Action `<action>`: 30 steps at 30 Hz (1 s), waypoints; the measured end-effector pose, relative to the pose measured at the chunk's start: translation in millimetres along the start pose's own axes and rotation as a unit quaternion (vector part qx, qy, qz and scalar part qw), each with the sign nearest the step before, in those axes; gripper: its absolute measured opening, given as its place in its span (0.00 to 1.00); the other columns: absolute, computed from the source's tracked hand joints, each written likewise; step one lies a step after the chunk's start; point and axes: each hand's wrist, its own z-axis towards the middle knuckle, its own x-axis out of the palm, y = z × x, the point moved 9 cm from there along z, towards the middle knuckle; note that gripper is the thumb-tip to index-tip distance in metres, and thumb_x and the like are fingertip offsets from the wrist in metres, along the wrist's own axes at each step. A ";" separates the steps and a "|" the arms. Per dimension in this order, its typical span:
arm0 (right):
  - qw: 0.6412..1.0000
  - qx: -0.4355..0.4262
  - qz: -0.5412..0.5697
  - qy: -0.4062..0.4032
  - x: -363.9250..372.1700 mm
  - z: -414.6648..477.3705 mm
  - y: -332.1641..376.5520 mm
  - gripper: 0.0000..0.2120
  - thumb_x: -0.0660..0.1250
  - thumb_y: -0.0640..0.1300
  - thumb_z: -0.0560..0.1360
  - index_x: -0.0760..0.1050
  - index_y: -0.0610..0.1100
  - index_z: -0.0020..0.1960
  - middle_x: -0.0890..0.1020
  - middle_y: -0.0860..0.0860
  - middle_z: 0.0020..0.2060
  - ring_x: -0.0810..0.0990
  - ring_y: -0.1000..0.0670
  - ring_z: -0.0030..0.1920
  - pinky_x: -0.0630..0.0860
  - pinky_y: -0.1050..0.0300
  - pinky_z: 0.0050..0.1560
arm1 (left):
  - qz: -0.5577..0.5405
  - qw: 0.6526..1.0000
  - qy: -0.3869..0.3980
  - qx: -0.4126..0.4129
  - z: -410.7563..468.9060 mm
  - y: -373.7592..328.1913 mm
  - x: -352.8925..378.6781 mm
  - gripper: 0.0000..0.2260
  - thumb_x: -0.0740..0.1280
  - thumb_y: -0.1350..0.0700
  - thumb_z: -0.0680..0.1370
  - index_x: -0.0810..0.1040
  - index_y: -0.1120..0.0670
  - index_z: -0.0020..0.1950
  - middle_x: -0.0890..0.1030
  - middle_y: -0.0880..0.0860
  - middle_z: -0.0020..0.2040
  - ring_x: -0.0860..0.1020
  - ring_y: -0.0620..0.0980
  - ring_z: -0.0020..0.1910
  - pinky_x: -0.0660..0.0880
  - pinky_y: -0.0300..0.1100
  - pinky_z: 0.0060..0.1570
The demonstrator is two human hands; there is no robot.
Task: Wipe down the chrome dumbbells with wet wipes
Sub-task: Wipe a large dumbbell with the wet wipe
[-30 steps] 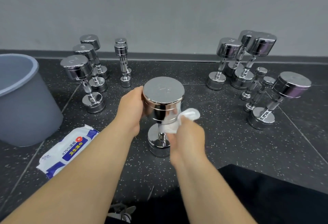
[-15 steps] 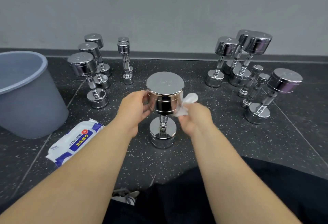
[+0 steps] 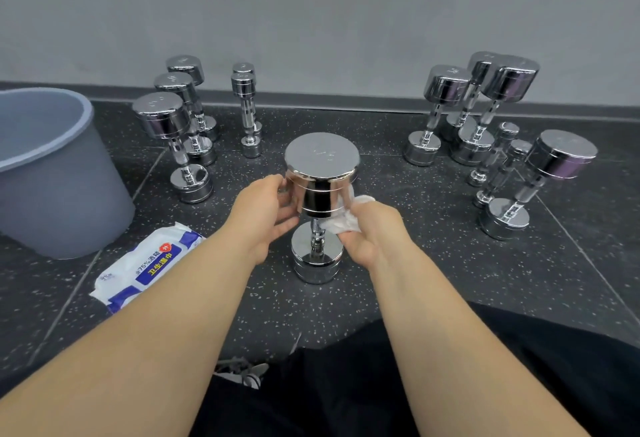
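A large chrome dumbbell [image 3: 322,173] stands upright on its lower head in the middle of the dark speckled floor. My left hand [image 3: 265,209] grips the left side of its upper head. My right hand [image 3: 372,232] holds a crumpled white wet wipe [image 3: 341,220] against the lower right of that head, next to the handle. A blue and white pack of wet wipes [image 3: 149,261] lies on the floor at the left, under my left forearm.
A grey bucket [image 3: 52,173] stands at the far left. Several upright chrome dumbbells [image 3: 173,131] are grouped at the back left, and several more dumbbells [image 3: 498,117] at the back right. A grey wall runs behind. My dark-clothed legs fill the bottom.
The wipe and my right hand have slid down from the right side of the upper head toward its underside near the handle. The left hand keeps its grip.
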 end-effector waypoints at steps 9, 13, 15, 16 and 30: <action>0.999 0.011 -0.017 0.035 13.0 -22.4 -34.7 0.12 0.61 0.30 0.77 0.78 0.34 0.57 0.83 0.34 0.53 0.83 0.34 0.53 0.80 0.42 0.51 | -0.003 0.972 0.123 -0.201 -27.8 45.3 9.2 0.16 0.52 0.62 0.80 0.75 0.67 0.58 0.81 0.67 0.55 0.81 0.64 0.49 0.80 0.54 0.46; 1.000 -0.021 0.000 -0.002 -4.5 -23.2 -14.9 0.14 0.54 0.23 0.73 0.76 0.35 0.45 0.80 0.41 0.40 0.79 0.44 0.38 0.76 0.56 0.35 | -0.109 0.974 0.093 -0.174 -22.4 34.4 18.8 0.14 0.53 0.61 0.82 0.76 0.66 0.55 0.81 0.65 0.56 0.81 0.60 0.49 0.79 0.50 0.44; 0.999 -0.043 0.004 -0.014 -8.9 -24.3 -7.0 0.16 0.51 0.23 0.73 0.75 0.36 0.45 0.78 0.43 0.39 0.78 0.46 0.38 0.73 0.57 0.35 | -0.130 0.973 0.068 -0.177 -22.5 33.0 20.0 0.13 0.53 0.61 0.83 0.76 0.65 0.53 0.81 0.65 0.53 0.81 0.60 0.46 0.78 0.53 0.41; 0.998 -0.061 -0.010 -0.018 -9.3 -25.5 -2.2 0.18 0.51 0.23 0.73 0.75 0.38 0.50 0.78 0.44 0.42 0.78 0.46 0.40 0.74 0.56 0.38 | -0.147 0.971 0.057 -0.181 -23.1 32.9 20.7 0.13 0.53 0.61 0.82 0.75 0.65 0.53 0.81 0.65 0.52 0.80 0.62 0.45 0.77 0.55 0.41; 0.986 -0.133 0.015 -0.100 -19.6 -18.3 20.2 0.21 0.53 0.33 0.79 0.67 0.44 0.70 0.83 0.54 0.31 0.79 0.52 0.45 0.74 0.61 0.43 | -0.311 0.938 0.038 -0.146 0.8 30.8 32.3 0.11 0.62 0.59 0.82 0.76 0.63 0.61 0.82 0.60 0.57 0.82 0.56 0.51 0.82 0.45 0.38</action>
